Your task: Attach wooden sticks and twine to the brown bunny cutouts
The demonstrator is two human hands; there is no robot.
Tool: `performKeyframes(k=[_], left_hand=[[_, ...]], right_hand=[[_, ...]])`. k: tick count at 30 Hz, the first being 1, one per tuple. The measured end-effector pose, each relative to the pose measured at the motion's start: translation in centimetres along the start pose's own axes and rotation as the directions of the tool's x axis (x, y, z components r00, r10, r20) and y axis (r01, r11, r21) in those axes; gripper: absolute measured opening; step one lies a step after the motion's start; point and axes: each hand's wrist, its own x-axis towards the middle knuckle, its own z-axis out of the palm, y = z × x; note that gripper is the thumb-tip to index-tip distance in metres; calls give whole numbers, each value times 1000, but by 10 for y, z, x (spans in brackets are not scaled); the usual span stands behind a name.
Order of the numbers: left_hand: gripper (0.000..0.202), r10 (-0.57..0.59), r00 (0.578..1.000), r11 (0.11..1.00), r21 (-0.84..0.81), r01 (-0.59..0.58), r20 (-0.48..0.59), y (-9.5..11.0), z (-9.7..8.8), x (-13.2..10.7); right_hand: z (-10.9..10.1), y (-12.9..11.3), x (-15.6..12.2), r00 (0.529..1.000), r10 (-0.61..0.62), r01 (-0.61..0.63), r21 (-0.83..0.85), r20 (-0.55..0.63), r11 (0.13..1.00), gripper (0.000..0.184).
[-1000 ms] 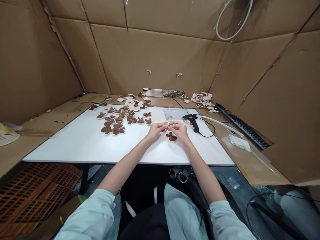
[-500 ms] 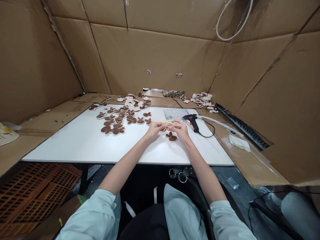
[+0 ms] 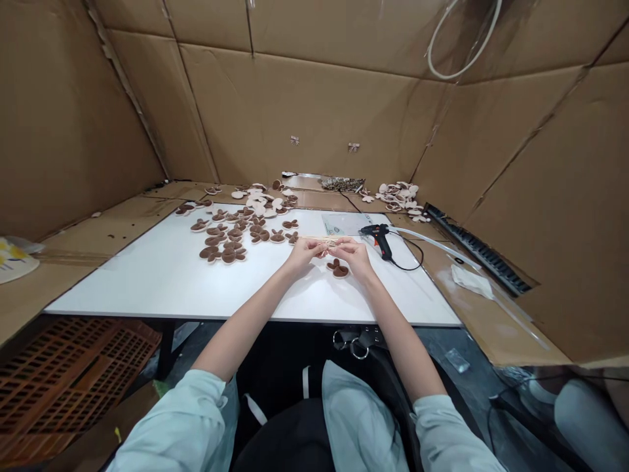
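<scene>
Both my hands meet over the middle of the white table (image 3: pixel 162 275). My left hand (image 3: pixel 303 253) and my right hand (image 3: pixel 354 255) are closed in a pinch on a bundle of thin wooden sticks (image 3: pixel 328 241) that lies across between them. A brown, ear-shaped felt piece (image 3: pixel 338 267) rests on the table just under my right hand. Several more brown felt pieces (image 3: pixel 230 239) lie spread over the far left part of the table.
A black hot glue gun (image 3: pixel 379 237) with its cord lies right of my hands, next to a clear plastic bag (image 3: pixel 344 224). Pale felt pieces (image 3: pixel 400 195) are heaped at the back right. Cardboard walls surround the table. An orange crate (image 3: pixel 63 373) stands lower left.
My hands have shifted the sticks slightly between the fingers; they stay in the same spot. The view has drifted a little.
</scene>
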Motion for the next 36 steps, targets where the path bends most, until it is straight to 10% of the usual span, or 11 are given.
performKeyframes(k=[6, 36], left_hand=[[30, -30, 999, 994, 108, 34, -40, -7, 2, 2], [26, -97, 995, 994, 50, 95, 37, -9, 7, -2]], right_hand=[[-1, -3, 1, 990, 143, -141, 233, 10, 962, 28], [2, -3, 3, 993, 83, -84, -6, -86, 996, 24]])
